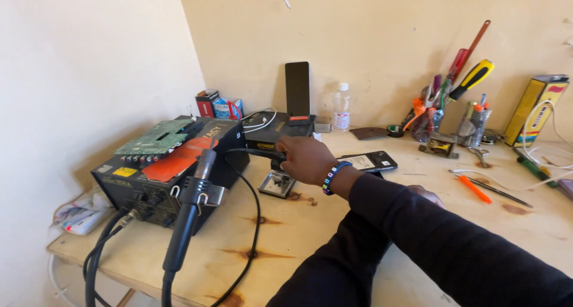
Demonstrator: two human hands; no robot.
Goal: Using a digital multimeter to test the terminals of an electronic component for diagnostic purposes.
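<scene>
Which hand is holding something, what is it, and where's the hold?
The right hand is closed on the black handle of a corded tool, probably a soldering iron, at its rear end above the metal stand. The left hand is mostly hidden; cannot tell.

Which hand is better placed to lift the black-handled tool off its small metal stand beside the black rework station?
Probably the right hand: it already reaches across and closes on the black-handled tool over the small metal stand. The left hand is mostly hidden behind the right forearm, farther away.
</scene>
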